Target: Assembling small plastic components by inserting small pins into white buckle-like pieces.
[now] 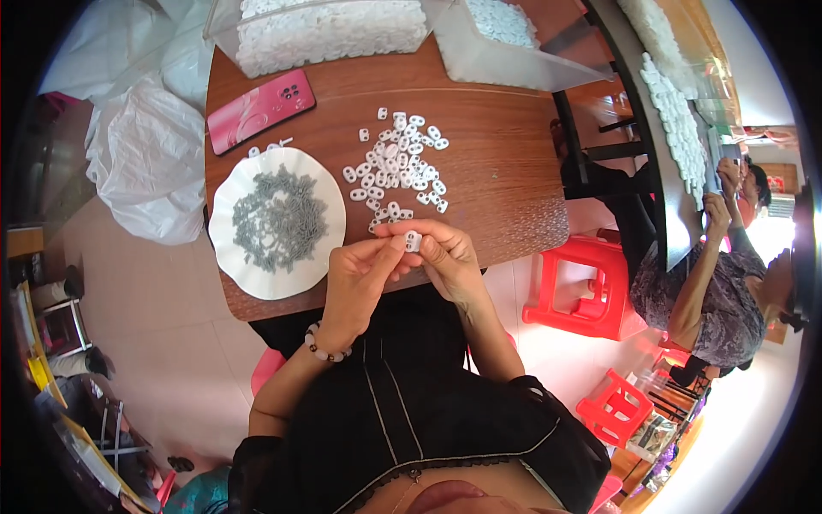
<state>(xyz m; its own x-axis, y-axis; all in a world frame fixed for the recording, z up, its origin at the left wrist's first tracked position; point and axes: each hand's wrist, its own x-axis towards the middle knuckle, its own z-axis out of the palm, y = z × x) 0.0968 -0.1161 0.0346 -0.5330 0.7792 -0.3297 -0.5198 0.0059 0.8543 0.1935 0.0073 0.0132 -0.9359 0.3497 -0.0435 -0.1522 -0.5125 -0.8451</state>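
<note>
Leftmost, bags: crumpled white plastic bags (145, 163) are seen off the worktop's left edge, on the floor.
Phone: a pink phone (260, 110) is laid face down near the far-left corner of the worktop (505, 180).
Plate: a white scalloped plate (276, 222) is set by the left edge, heaped with small grey pieces (278, 218).
Left hand: the left hand (360, 278) is held at the near edge, its fingertips pinched together against the white piece; a beaded bracelet (324, 347) is worn on the wrist.
Held piece: a small white plastic piece (413, 241) is gripped between both hands, just above the near edge.
Right hand: the right hand (445, 257) is closed on the white piece with thumb and fingers.
Loose pile: more white pieces (396, 163) are scattered mid-worktop, just beyond the hands.
Containers: clear bins of white pieces (330, 30) are stood along the far edge.
Right side: red stools (582, 287) and another person (715, 291) are seen beyond the right edge.
</note>
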